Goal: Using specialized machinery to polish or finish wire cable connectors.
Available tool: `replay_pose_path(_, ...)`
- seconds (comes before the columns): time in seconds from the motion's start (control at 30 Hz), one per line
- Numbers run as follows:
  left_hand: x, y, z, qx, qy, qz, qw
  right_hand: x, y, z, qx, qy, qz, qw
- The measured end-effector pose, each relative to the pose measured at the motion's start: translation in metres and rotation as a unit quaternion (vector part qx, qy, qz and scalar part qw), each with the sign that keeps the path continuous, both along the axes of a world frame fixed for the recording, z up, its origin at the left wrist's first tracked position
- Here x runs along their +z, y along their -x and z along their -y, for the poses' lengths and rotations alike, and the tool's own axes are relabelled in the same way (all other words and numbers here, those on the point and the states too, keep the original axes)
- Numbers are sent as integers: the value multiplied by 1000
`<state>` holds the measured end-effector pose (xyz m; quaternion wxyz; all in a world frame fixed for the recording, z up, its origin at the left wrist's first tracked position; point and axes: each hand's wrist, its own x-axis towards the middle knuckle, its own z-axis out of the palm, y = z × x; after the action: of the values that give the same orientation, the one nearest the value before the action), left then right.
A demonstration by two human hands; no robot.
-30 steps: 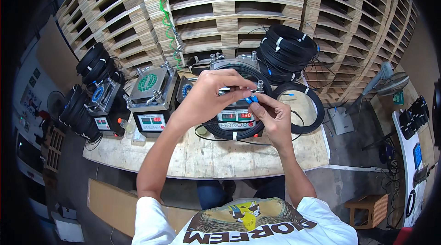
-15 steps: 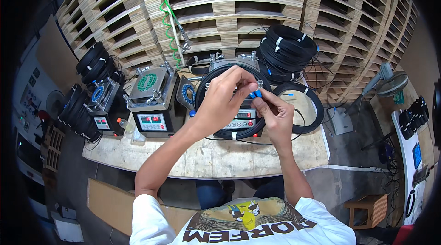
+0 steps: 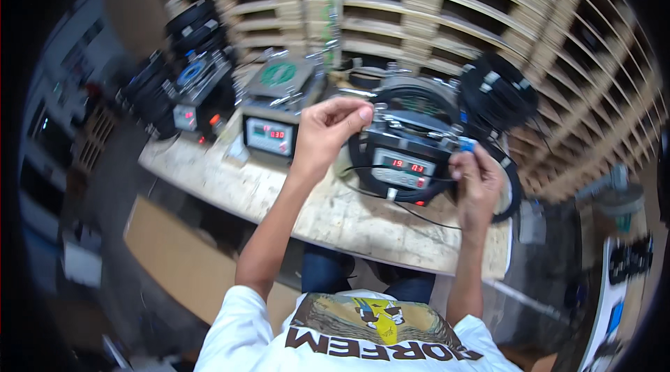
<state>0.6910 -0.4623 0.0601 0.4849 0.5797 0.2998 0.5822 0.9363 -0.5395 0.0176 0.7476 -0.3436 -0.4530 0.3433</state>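
Note:
My right hand [image 3: 476, 180] pinches a small blue connector [image 3: 466, 144] at the right edge of a grey machine with red number displays [image 3: 401, 166]. A black cable coil [image 3: 508, 187] loops around that machine. My left hand [image 3: 326, 131] hovers at the machine's left side with thumb and fingers pinched together, and I see nothing between them. A thin black cable [image 3: 419, 213] trails over the wooden workbench [image 3: 328, 215] under both hands.
A second machine with a green round top [image 3: 278, 75] stands to the left, and a third with a blue disc [image 3: 190, 86] beyond it. Bundled black cable coils [image 3: 499, 93] lie at the back right. Stacked wooden pallets [image 3: 433, 9] form the back wall.
My hands, together on the blue connector before, have come apart: the left moved left, and the right keeps the connector. The view has also shifted and tilted.

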Motion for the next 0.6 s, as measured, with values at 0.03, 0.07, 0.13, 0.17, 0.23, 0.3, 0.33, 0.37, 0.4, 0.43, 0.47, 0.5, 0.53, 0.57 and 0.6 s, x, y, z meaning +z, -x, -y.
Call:
replay_pose_path(0.03,-13,28,-14,48,0,-4,999,8,-2,-1,9,18,45,999)
replay_pose_path(0.07,-25,52,-28,91,12,-12,996,5,-4,-5,-7,10,33,999)
replay_pose_path(0.13,-66,123,-67,195,26,-43,979,14,-2,-6,13,0,27,1000)
replay_pose_path(0.17,-82,156,-83,251,34,-54,966,14,-6,-10,15,-16,30,999)
replay_pose_path(0.23,-114,222,-109,337,63,-44,938,19,-9,-12,13,-15,45,999)
replay_pose_path(0.3,-152,297,-131,399,100,-129,902,22,-7,-17,31,-10,53,998)
replay_pose_path(0.33,-170,332,-137,416,136,-190,879,21,-3,-21,40,-5,52,998)
replay_pose_path(0.37,-185,346,-145,423,161,-243,858,22,-2,-22,41,6,60,997)
replay_pose_path(0.4,-198,357,-151,425,185,-296,835,20,-3,-26,34,11,66,997)
replay_pose_path(0.43,-209,371,-156,409,197,-325,830,19,-2,-28,35,9,71,997)
replay_pose_path(0.47,-217,377,-161,411,197,-323,830,19,-1,-30,33,8,78,996)
replay_pose_path(0.5,-224,385,-164,400,239,-358,809,18,2,-32,36,7,78,996)
replay_pose_path(0.53,-228,380,-174,379,278,-390,792,19,1,-32,19,18,83,996)
replay_pose_path(0.57,-235,376,-179,363,290,-384,798,21,2,-33,3,29,86,996)
replay_pose_path(0.6,-239,373,-184,358,290,-383,801,22,5,-35,-2,30,89,996)
